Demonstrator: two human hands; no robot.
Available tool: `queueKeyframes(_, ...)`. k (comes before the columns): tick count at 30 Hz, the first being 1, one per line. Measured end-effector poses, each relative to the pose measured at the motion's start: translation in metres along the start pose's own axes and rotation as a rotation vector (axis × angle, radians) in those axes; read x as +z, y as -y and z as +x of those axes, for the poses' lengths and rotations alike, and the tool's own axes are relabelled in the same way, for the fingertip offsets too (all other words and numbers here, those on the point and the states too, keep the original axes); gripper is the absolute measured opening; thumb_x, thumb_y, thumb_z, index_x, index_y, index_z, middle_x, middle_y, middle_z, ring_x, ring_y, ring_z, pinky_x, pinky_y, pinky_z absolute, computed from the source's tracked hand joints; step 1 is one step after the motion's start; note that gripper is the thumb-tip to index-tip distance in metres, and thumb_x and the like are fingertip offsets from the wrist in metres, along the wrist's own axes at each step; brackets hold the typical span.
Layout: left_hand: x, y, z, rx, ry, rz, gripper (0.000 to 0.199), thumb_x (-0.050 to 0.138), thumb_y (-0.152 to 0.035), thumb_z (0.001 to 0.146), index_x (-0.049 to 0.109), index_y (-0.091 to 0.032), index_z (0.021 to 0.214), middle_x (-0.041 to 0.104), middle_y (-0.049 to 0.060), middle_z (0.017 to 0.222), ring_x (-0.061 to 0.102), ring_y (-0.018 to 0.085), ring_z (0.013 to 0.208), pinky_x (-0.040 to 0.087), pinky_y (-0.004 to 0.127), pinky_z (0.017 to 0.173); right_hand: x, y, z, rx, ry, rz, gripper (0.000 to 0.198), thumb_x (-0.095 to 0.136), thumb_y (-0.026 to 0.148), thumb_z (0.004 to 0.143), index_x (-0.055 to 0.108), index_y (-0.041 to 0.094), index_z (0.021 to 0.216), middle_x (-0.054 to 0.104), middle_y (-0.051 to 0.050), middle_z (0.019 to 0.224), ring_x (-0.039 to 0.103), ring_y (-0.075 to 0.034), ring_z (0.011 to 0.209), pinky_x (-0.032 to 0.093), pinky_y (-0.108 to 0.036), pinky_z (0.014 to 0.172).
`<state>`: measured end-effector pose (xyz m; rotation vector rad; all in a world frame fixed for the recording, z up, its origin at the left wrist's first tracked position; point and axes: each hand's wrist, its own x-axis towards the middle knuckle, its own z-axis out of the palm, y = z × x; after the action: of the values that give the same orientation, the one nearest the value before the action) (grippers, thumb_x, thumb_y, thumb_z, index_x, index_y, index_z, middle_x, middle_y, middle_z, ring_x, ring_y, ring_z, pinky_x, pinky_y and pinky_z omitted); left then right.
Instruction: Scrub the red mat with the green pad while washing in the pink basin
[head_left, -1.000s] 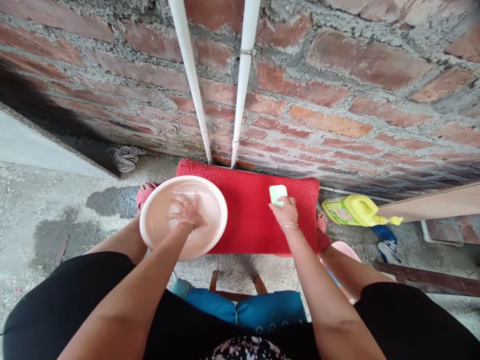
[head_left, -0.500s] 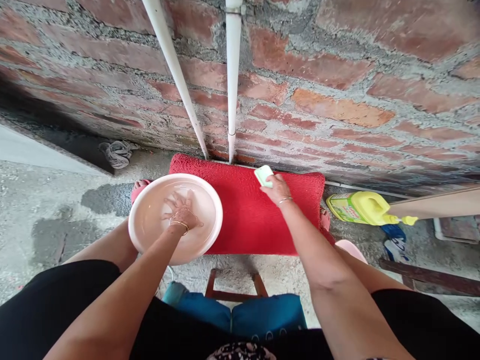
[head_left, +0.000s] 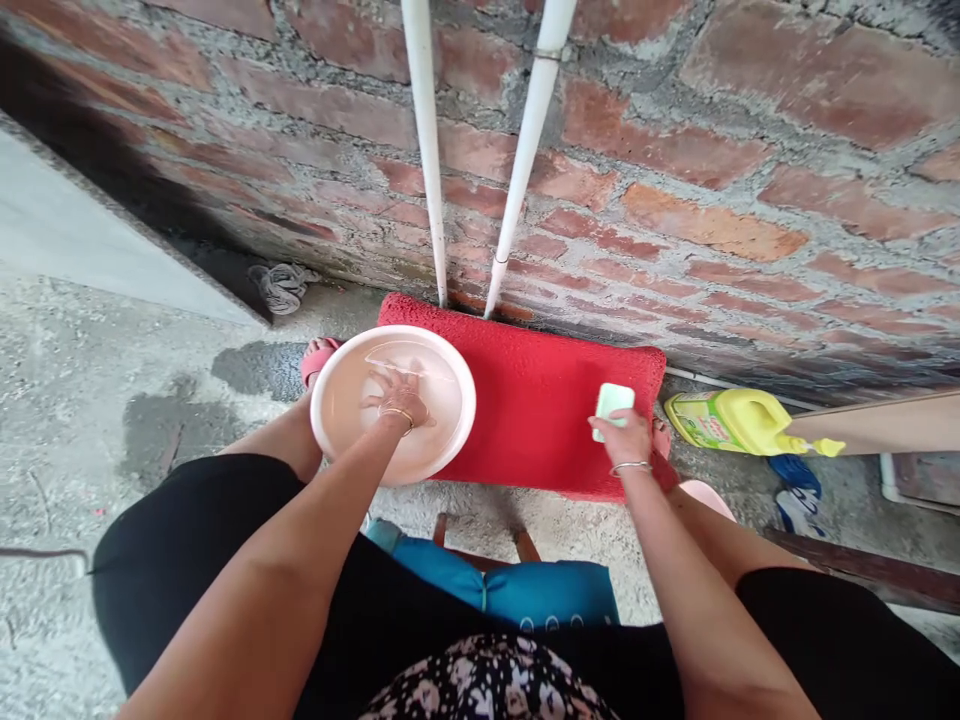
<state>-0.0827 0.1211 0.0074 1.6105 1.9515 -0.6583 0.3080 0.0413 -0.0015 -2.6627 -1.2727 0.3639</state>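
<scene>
In a pale pink basin (head_left: pixel 322 440) of water, my left hand (head_left: pixel 401 395) is dipped with its fingers spread, and nothing shows in it. The basin rests on the left end of a red mat (head_left: pixel 529 405), which is draped over a low support. My right hand (head_left: pixel 628 435) grips a pale green rectangular block (head_left: pixel 615 402) with rounded corners, over the right end of the mat. Whether this block is soap or a brush, I cannot tell; its underside is hidden.
A brick wall (head_left: pixel 592 195) with two white pipes (head_left: pixel 519 180) rises behind the mat. To the right, a yellow jug (head_left: pixel 739 418) lies on the concrete floor beside a plank (head_left: pixel 885 425). A grey rag (head_left: pixel 281 287) sits at the left; a blue seat (head_left: pixel 540 590) is below me.
My right hand has moved right and nearer to me across the mat with the pale green block. My left hand stays in the basin's water. The whole view has tilted and shifted.
</scene>
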Motion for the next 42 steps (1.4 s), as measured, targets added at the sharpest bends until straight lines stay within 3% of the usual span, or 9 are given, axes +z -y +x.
queueKeyframes(6, 0.005, 0.003, 0.003, 0.009, -0.019, -0.023, 0.134, 0.085, -0.049, 0.063, -0.001, -0.029, 0.165, -0.007, 0.024, 0.17, -0.007, 0.059, 0.149, 0.032, 0.085, 0.097, 0.052, 0.106, -0.13, -0.101, 0.334, 0.253, 0.027, 0.076, 0.044, 0.068, 0.06, 0.025, 0.074, 0.062, -0.002, 0.09, 0.063, -0.02, 0.086, 0.049, -0.029, 0.079)
queueKeyframes(9, 0.006, 0.005, 0.003, 0.015, -0.018, -0.049, 0.134, 0.084, -0.05, 0.063, -0.001, -0.032, 0.165, -0.011, 0.02, 0.171, -0.012, 0.06, 0.149, 0.03, 0.086, 0.098, 0.068, 0.14, -0.16, -0.155, 0.444, 0.17, 0.024, 0.073, 0.046, 0.073, 0.063, 0.025, 0.077, 0.062, -0.002, 0.091, 0.063, -0.019, 0.083, 0.049, -0.028, 0.074)
queueKeyframes(12, 0.005, 0.006, 0.001, 0.053, -0.032, -0.063, 0.131, 0.084, -0.048, 0.066, 0.0, -0.03, 0.165, -0.011, 0.023, 0.17, -0.011, 0.062, 0.147, 0.029, 0.085, 0.099, 0.072, 0.158, -0.164, -0.245, 0.571, 0.009, 0.026, 0.071, 0.049, 0.078, 0.069, 0.025, 0.089, 0.065, -0.004, 0.098, 0.065, -0.02, 0.083, 0.049, -0.03, 0.072)
queueKeyframes(16, 0.006, 0.005, 0.002, 0.025, -0.023, -0.058, 0.135, 0.086, -0.049, 0.06, -0.001, -0.037, 0.164, -0.011, 0.018, 0.171, -0.01, 0.059, 0.149, 0.029, 0.087, 0.098, 0.064, 0.159, -0.15, -0.297, 0.641, -0.143, 0.035, 0.069, 0.059, 0.078, 0.072, 0.026, 0.091, 0.068, -0.006, 0.102, 0.068, -0.023, 0.089, 0.049, -0.032, 0.074)
queueKeyframes(21, 0.013, 0.005, 0.009, 0.026, -0.024, -0.069, 0.141, 0.087, -0.053, 0.057, -0.005, -0.037, 0.163, -0.015, 0.016, 0.171, -0.009, 0.058, 0.15, 0.028, 0.088, 0.098, 0.048, 0.134, -0.134, -0.239, 0.571, -0.264, 0.036, 0.071, 0.06, 0.075, 0.07, 0.024, 0.081, 0.069, -0.006, 0.099, 0.067, -0.021, 0.085, 0.045, -0.03, 0.069)
queueKeyframes(27, 0.016, 0.006, 0.012, 0.058, -0.032, -0.103, 0.139, 0.088, -0.047, 0.06, -0.005, -0.034, 0.163, -0.018, 0.019, 0.17, -0.011, 0.061, 0.148, 0.026, 0.087, 0.099, 0.057, 0.136, -0.157, -0.17, 0.606, -0.109, 0.032, 0.074, 0.053, 0.075, 0.066, 0.023, 0.069, 0.068, 0.0, 0.075, 0.065, -0.017, 0.073, 0.04, -0.025, 0.06)
queueKeyframes(32, 0.016, 0.009, 0.011, 0.079, -0.037, -0.105, 0.135, 0.087, -0.047, 0.063, -0.003, -0.035, 0.164, -0.017, 0.019, 0.17, -0.01, 0.061, 0.148, 0.028, 0.087, 0.098, 0.077, 0.158, -0.179, -0.205, 0.706, -0.106, 0.03, 0.078, 0.05, 0.073, 0.071, 0.024, 0.085, 0.072, -0.003, 0.092, 0.068, -0.02, 0.086, 0.043, -0.026, 0.066)
queueKeyframes(37, 0.023, 0.008, 0.016, 0.081, -0.068, -0.137, 0.137, 0.089, -0.042, 0.06, 0.001, -0.035, 0.164, -0.011, 0.02, 0.171, -0.012, 0.064, 0.146, 0.025, 0.091, 0.094, 0.057, 0.136, -0.164, -0.227, 0.664, -0.331, 0.036, 0.073, 0.056, 0.077, 0.07, 0.022, 0.089, 0.068, -0.009, 0.109, 0.068, -0.023, 0.092, 0.045, -0.029, 0.07)
queueKeyframes(42, 0.025, 0.006, 0.019, 0.059, -0.068, -0.14, 0.133, 0.087, -0.041, 0.062, 0.002, -0.039, 0.164, -0.009, 0.016, 0.172, -0.011, 0.061, 0.148, 0.026, 0.09, 0.096, 0.045, 0.122, -0.164, -0.197, 0.624, -0.365, 0.036, 0.071, 0.057, 0.08, 0.068, 0.022, 0.085, 0.067, -0.008, 0.104, 0.067, -0.021, 0.088, 0.042, -0.028, 0.066)
